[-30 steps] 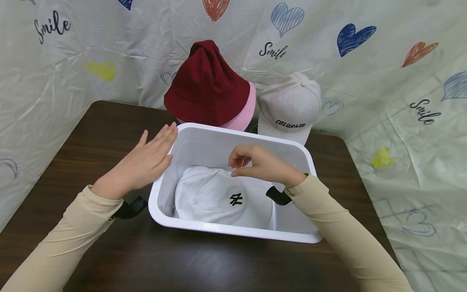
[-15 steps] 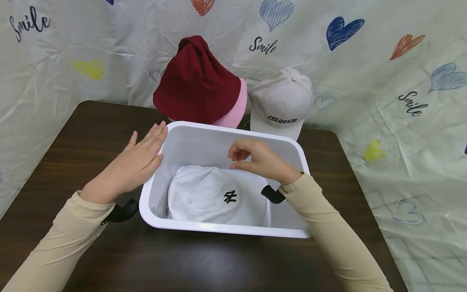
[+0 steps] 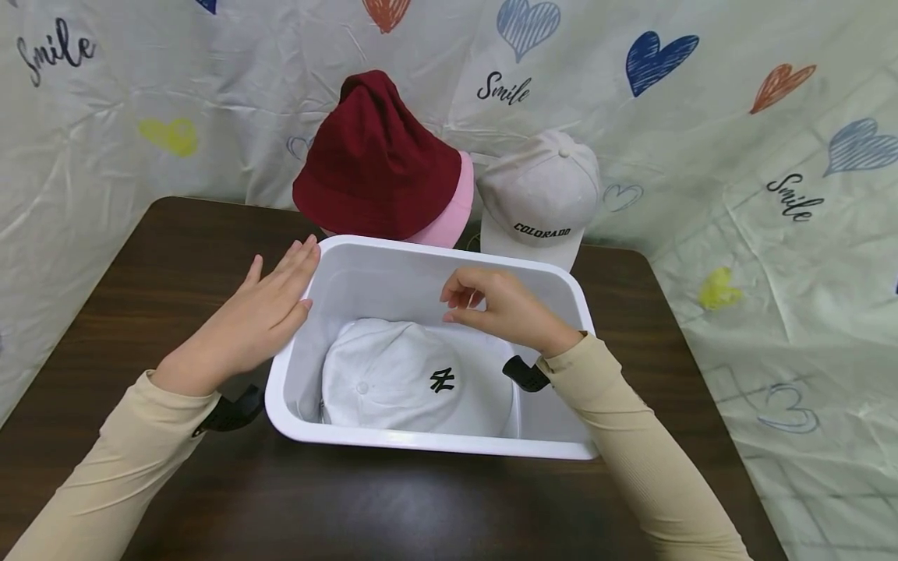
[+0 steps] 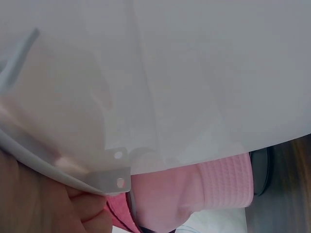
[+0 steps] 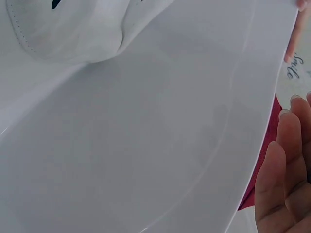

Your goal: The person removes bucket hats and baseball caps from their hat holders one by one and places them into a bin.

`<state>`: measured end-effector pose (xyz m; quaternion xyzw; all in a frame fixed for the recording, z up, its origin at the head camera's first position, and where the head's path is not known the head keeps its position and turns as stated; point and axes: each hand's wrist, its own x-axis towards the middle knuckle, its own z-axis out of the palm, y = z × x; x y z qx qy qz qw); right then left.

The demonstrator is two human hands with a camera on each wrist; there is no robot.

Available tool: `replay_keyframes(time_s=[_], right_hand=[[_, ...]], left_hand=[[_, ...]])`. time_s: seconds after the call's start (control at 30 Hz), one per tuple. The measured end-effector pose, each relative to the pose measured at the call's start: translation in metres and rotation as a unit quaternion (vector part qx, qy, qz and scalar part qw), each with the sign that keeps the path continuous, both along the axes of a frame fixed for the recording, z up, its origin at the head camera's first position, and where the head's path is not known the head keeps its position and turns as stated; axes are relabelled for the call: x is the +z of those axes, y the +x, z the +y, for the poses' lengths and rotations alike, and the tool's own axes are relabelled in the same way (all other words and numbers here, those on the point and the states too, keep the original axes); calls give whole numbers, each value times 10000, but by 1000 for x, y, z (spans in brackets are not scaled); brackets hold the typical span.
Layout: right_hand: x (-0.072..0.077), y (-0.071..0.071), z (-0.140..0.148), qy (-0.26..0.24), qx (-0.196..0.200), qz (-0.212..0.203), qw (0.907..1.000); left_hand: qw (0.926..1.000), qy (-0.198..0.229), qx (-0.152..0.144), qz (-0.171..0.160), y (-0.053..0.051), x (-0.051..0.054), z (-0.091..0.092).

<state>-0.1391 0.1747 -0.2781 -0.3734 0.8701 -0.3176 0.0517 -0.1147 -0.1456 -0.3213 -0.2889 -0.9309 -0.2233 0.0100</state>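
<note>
My left hand (image 3: 263, 319) rests with straight fingers on the left rim of a white plastic tub (image 3: 428, 440). In the left wrist view its fingers (image 4: 92, 213) lie along the outside of the tub's edge. A white baseball cap (image 3: 393, 374) with a black NY emblem lies inside the tub, towards the left. Over the tub hovers my right hand (image 3: 501, 308), fingers loosely bent and holding nothing, apart from the cap. In the right wrist view the fingers (image 5: 272, 179) of that hand are lightly curved, and part of the cap (image 5: 73, 34) shows at the top.
Behind the tub, a dark red bucket hat (image 3: 382, 171) sits over a pink hat (image 3: 452, 206). To their right stands a pale cap (image 3: 543, 195) lettered COLORADO. All stand on a dark wooden table (image 3: 421, 506), backed by a printed white cloth (image 3: 238, 86).
The head view has turned slightly, so the tub and hats appear further left. Against the tub, both hands look nearly unmoved, and the cap inside stays in place.
</note>
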Motion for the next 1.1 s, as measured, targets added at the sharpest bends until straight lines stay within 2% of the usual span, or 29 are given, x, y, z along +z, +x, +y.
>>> replay_keyframes(time_s=[0.3, 0.6, 0.87, 1.1], right_hand=[[3, 1, 3, -51, -64, 54, 10000], [2, 0, 4, 22, -314, 119, 9994], [6, -1, 10, -596, -822, -18, 9948], [9, -2, 16, -899, -1179, -141, 9888]], left_hand=[[9999, 106, -15, 14, -1, 0, 0], [9998, 180, -117, 43, -2, -1, 1], [9995, 240, -208, 76, -3, -2, 1], [9993, 321, -185, 67, -1, -5, -1]])
